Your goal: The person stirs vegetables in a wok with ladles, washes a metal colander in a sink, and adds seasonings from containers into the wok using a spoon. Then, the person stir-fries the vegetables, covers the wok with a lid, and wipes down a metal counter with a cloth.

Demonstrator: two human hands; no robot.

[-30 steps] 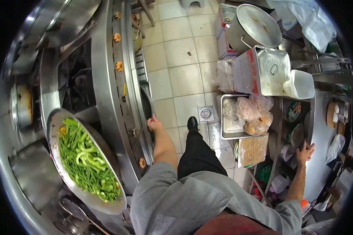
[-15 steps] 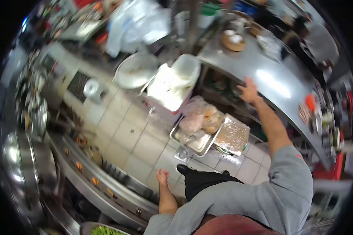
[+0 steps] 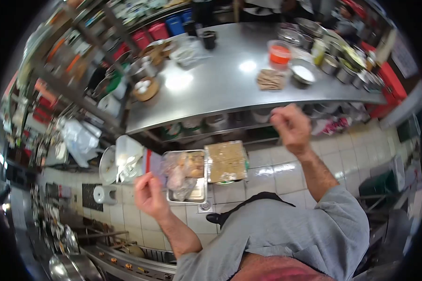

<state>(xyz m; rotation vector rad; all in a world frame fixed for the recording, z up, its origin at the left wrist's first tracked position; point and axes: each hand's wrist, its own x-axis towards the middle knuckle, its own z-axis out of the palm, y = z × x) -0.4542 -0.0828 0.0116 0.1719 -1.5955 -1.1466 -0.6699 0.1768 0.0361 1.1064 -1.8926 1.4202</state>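
My left hand (image 3: 151, 195) is raised in front of the metal tray (image 3: 199, 201), its fingers curled together with nothing visible in them. Further right, my right hand (image 3: 293, 131) hangs in the air near the front edge of the steel table (image 3: 220, 75). Its fingers are folded in loosely, and I see nothing held. Plastic bags of food (image 3: 179, 173) lie in the tray. Against the tray's right side is a flat, brown, film-wrapped block (image 3: 225, 161). Neither hand appears to touch any of these; both are slightly blurred.
On the table are a folded brown cloth (image 3: 270, 79), an orange-filled container (image 3: 280, 54), a bowl of white contents (image 3: 303, 72) and a wooden board with white items (image 3: 145, 89). A white stool (image 3: 104, 194) stands on the tiled floor. Other people are at the far side.
My view has turned right, bringing the whole table into sight. My right hand went from spread fingers to folded ones. My left hand has risen.
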